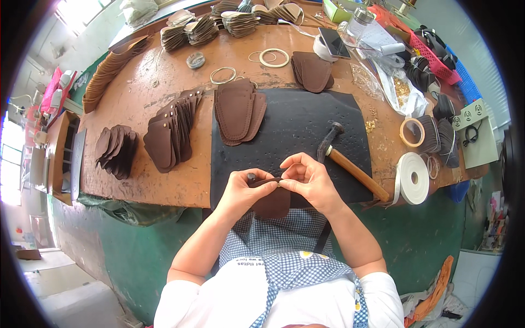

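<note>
A brown leather piece (272,205) hangs in front of me at the near edge of the black mat (306,120). My left hand (240,190) pinches its upper edge between thumb and fingers. From the other side my right hand (313,183) pinches the same edge, thumb tip near the left one. A small pale bit shows between the fingertips; its kind cannot be made out. Beside my left fingers stands a dark round-topped object (251,177), partly hidden. Right of my hands lies a hammer (353,169) with a wooden handle. Several stitched-edge leather pieces (236,116) lie on the mat.
Stacks of brown leather pieces (170,134) with studs and smaller pieces (116,150) lie left on the wooden table (186,71). A white tape roll (413,177) is at the right edge. A phone (334,44), pink basket (435,60) and rings (274,58) sit farther back.
</note>
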Tool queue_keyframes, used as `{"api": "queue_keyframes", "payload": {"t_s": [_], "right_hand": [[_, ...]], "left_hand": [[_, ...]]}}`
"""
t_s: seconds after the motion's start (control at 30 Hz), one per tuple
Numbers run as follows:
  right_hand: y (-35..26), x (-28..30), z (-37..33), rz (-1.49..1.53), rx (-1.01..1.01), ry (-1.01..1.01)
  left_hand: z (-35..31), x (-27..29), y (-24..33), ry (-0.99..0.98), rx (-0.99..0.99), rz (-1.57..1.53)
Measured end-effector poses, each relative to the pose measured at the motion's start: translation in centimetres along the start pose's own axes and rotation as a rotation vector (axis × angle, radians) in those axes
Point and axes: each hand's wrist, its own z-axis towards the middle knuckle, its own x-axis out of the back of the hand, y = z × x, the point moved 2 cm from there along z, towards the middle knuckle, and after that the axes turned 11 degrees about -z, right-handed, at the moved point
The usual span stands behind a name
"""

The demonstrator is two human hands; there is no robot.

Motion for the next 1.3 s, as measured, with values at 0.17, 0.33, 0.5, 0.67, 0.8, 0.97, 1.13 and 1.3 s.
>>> {"api": "queue_keyframes", "payload": {"t_s": [0.17, 0.33, 0.5, 0.67, 0.8, 0.97, 1.13, 1.3], "right_hand": [[0.0, 0.1, -0.3, 0.032, 0.004, -0.001], [0.2, 0.6, -0.7, 0.002, 0.002, 0.015], [0.3, 0.0, 0.1, -0.062, 0.062, -0.032], [0.7, 0.7, 0.1, 0.139, 0.018, 0.014], [0.1, 1.4, -0.6, 0.245, -0.051, 0.066], [-0.1, 1.2, -0.5, 0.234, -0.064, 0.038], [0.1, 0.7, -0.5, 0.243, -0.052, 0.037], [0.0, 0.3, -0.6, 0.230, -0.039, 0.019]], "left_hand": [[0.0, -0.1, -0.1, 0.022, 0.009, -0.014], [0.5, -0.8, 0.2, -0.024, -0.024, 0.077], [-0.3, -0.4, 1.3, 0.027, -0.105, 0.274], [0.3, -0.3, 0.8, -0.011, -0.110, 0.109], [0.6, -1.6, 1.0, -0.069, -0.250, 0.065], [0.1, -1.3, 1.2, -0.044, -0.254, 0.132], [-0.1, -1.1, 1.5, -0.012, -0.163, 0.151], [0.1, -0.2, 0.4, -0.010, -0.015, -0.008]]}}
